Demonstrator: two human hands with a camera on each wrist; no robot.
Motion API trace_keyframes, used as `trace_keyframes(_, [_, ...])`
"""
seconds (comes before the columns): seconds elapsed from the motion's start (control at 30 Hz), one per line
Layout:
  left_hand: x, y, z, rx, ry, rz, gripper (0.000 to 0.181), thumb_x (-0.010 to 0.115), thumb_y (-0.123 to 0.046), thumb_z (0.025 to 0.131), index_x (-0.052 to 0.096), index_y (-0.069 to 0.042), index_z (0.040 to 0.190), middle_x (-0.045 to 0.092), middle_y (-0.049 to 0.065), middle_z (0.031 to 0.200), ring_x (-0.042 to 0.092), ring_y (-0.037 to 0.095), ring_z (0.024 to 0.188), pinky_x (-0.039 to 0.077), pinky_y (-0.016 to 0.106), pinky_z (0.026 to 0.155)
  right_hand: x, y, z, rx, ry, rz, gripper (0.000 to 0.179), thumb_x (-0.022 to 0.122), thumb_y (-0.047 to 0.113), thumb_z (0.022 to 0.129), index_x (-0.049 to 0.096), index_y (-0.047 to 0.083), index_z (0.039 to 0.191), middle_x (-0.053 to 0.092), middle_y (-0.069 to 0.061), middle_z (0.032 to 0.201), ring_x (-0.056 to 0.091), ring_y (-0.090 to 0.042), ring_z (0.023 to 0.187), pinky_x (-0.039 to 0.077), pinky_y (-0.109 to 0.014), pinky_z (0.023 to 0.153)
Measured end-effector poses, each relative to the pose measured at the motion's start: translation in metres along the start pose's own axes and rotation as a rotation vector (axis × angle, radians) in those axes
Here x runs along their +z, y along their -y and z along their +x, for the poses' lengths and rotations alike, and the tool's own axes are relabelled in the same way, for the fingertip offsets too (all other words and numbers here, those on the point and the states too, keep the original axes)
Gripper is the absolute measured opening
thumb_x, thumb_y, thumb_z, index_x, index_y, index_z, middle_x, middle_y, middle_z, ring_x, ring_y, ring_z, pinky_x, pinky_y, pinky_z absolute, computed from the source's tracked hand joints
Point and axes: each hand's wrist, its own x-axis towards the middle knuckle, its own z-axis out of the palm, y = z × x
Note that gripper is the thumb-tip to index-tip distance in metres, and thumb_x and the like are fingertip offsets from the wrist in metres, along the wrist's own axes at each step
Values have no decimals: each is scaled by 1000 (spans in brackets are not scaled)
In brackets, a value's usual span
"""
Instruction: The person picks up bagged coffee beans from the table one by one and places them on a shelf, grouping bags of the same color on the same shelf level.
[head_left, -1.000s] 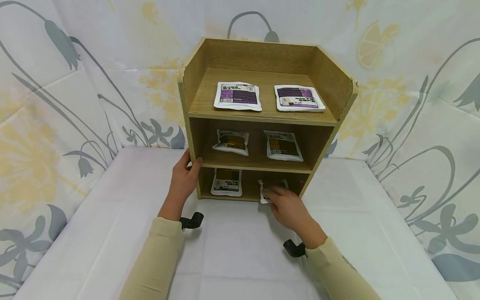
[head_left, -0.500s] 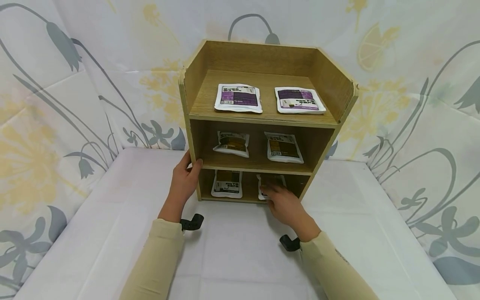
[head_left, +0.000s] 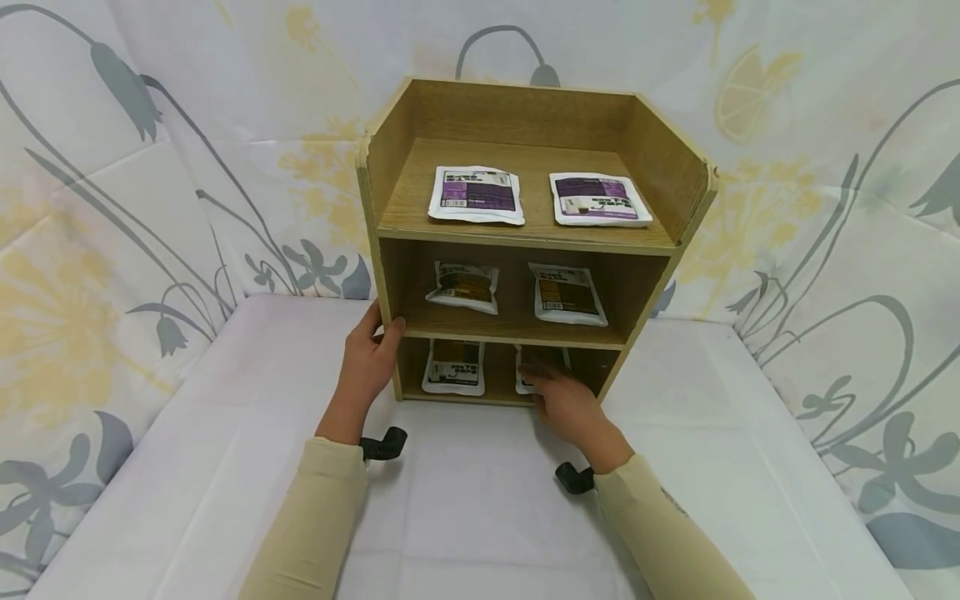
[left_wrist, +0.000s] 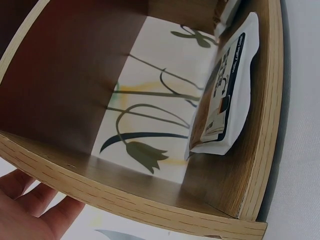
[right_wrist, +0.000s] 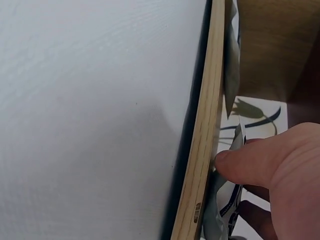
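A small three-tier wooden shelf stands on the white-covered table. My left hand holds its left side panel, thumb at the front edge and fingers along the outside; in the left wrist view those fingers lie against the outer wall. On the bottom tier, at the right, my right hand pinches a flat white pouch. The right wrist view has the thumb on the near face of this pouch and fingers behind it, just above the shelf's front edge. Most of that pouch is hidden by the hand.
Beside it on the bottom tier lies another pouch. Two brown-labelled pouches, left and right, lie on the middle tier. Two purple-labelled ones, left and right, lie on top. Flower-patterned cloth hangs behind.
My right hand has moved slightly inward and to the left, and the pouch in it has slid deeper into the bottom tier. The left hand keeps its place on the shelf.
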Motion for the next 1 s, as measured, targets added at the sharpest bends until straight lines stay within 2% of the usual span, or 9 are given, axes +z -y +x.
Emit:
trace_keyframes(0.23, [0, 1, 1, 10, 0, 9, 57, 44, -41, 101, 31, -24, 153, 42, 11, 151, 55, 38, 124, 49, 54, 97, 3, -2, 1, -2, -7, 0, 43, 66, 3, 87, 62, 10, 130, 54, -13, 140, 56, -29, 124, 56, -38, 76])
trace_keyframes(0.37, [1, 3, 2, 6, 0, 5, 56, 44, -40, 101, 30, -23, 153, 42, 12, 151, 56, 39, 124, 49, 55, 96, 3, -2, 1, 1, -11, 6, 43, 66, 3, 87, 63, 11, 129, 54, -12, 140, 58, -29, 122, 56, -38, 77])
trace_keyframes(0.6, [1, 3, 3, 10, 0, 8, 57, 44, -40, 101, 30, -22, 153, 42, 12, 150, 55, 38, 124, 50, 54, 97, 2, -1, 0, -18, -41, -9, 42, 67, 3, 86, 64, 11, 127, 56, -13, 138, 59, -29, 120, 56, -36, 71])
trace_keyframes(1.0, [-2, 3, 5, 25, 1, 10, 59, 44, -43, 100, 31, -22, 153, 43, 12, 150, 55, 37, 124, 50, 54, 96, -3, 1, -2, -43, -75, -8, 42, 67, 2, 87, 64, 12, 127, 57, -12, 137, 61, -31, 116, 56, -42, 83])
